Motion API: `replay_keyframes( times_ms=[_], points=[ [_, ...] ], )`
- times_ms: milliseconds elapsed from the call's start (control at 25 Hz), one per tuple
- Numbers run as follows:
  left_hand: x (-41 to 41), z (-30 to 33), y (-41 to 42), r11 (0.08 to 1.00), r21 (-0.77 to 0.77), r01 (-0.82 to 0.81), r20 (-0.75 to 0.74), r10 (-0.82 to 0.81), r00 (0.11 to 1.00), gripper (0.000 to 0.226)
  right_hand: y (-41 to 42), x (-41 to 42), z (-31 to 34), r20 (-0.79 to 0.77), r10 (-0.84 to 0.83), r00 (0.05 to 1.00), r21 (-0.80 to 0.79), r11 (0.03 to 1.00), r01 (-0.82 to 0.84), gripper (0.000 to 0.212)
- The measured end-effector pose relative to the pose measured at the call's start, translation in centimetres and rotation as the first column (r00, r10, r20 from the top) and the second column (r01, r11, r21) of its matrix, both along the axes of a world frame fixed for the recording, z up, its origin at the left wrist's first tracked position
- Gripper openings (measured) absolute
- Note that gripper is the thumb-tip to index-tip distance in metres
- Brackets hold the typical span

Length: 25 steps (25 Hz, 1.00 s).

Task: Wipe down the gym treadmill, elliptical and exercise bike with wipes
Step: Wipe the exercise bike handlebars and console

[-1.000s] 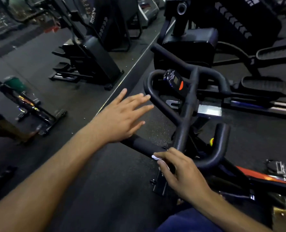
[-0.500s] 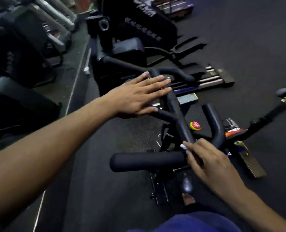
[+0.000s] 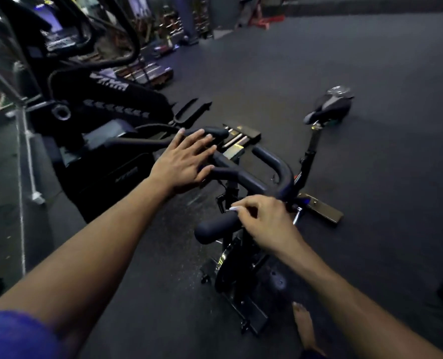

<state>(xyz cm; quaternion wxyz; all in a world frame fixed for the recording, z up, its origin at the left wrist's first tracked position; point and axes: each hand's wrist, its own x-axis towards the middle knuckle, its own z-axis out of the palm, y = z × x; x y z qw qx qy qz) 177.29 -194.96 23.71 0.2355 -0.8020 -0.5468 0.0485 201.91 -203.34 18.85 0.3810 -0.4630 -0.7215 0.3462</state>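
Exercise bike (image 3: 243, 255) | right hand (image 3: 264, 224) pinches wipe (image 3: 233, 209) | left hand (image 3: 182, 161) flat | lettering unreadable

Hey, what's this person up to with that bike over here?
A person is cleaning a black exercise bike's handlebars in a gym. Their right hand presses a small white wipe against the near padded grip, fingers curled over it. Their left hand lies flat and open over the far side of the bars. The bike's saddle stands beyond, and a large black elliptical machine is at the left.
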Motion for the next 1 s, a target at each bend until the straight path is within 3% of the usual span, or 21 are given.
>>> replay_keyframes(
  times_ms=[200, 320, 520, 720, 840, 1000],
  points=[
    [-0.1, -0.3, -0.2, 1.0, 0.009, -0.005, 0.011, 0.005, 1.0, 0.066, -7.5, -3.6, 3.5, -0.062, 0.163, 0.985, 0.183, 0.972, -0.149, 0.022],
    [-0.3, -0.5, 0.0, 1.0, 0.025, 0.013, 0.021, -0.013, 1.0, 0.068, -9.1, -4.2, 3.0, 0.015, 0.195, 0.981, 0.282, 0.94, -0.191, 0.025],
    [-0.4, -0.7, 0.1, 0.999, 0.038, 0.02, 0.032, -0.021, 0.999, 0.069, -5.9, -1.2, 1.8, -0.078, -0.026, 0.997, 0.396, 0.917, 0.055, 0.017],
    [-0.3, -0.5, 0.1, 1.0, 0.029, 0.006, 0.042, -0.007, 0.999, 0.07, -0.5, 2.7, -4.0, 0.161, -0.019, 0.987, 0.338, 0.94, -0.037, 0.03],
    [-0.4, -0.4, 0.1, 1.0, 0.031, 0.002, 0.036, -0.003, 0.999, 0.072, 4.1, 4.9, -5.8, 0.241, -0.185, 0.953, 0.369, 0.925, 0.086, 0.027],
    [-0.4, -0.4, 0.1, 0.999, 0.042, 0.009, 0.039, -0.01, 0.999, 0.072, 7.4, 5.5, -5.5, 0.231, -0.327, 0.916, 0.258, 0.929, 0.266, 0.024]
  ],
)
